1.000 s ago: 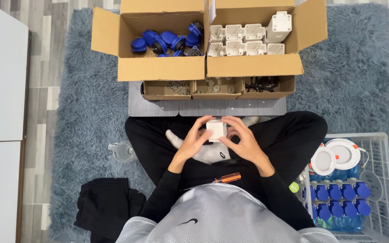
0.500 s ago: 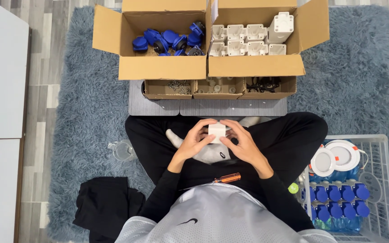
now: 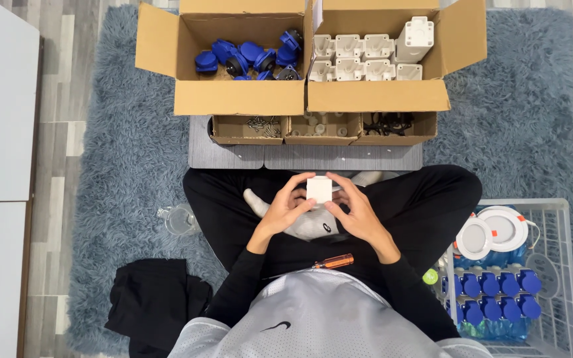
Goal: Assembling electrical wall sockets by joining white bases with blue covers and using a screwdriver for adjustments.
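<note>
Rug (image 3: pixel 121 166): blue-grey shag under everything, spreading well beyond both hands on every side.

Cardboard boxes: one ahead and left of the hands holds blue round parts (image 3: pixel 247 56); one ahead and right holds white square housings (image 3: pixel 359 56), one stood upright. Three shallow trays (image 3: pixel 323 129) sit nearer, just ahead of the hands, on a grey board (image 3: pixel 233 156); their small contents are too fine to tell.

Wire basket (image 3: pixel 558 265): to the right of the right hand, apart from it, with rows of blue capped pieces and two white round discs.

Black cloth (image 3: pixel 157 301): bundled behind and left of the left hand.

Clear jar (image 3: pixel 180 219): just left of the left hand, on the rug.

Screwdriver (image 3: pixel 323 263): orange handle, lying on the lap behind both hands.

White block (image 3: pixel 319 189): small, square, between the two hands above the lap. Likely rigid moulded plastic, light, smooth-faced and a little slippery; best held by opposite flat sides. Nothing blocks it.

Left hand (image 3: pixel 283 209): fingers curled onto the block's left side.

Right hand (image 3: pixel 356 212): fingers closed on its right side.
</note>
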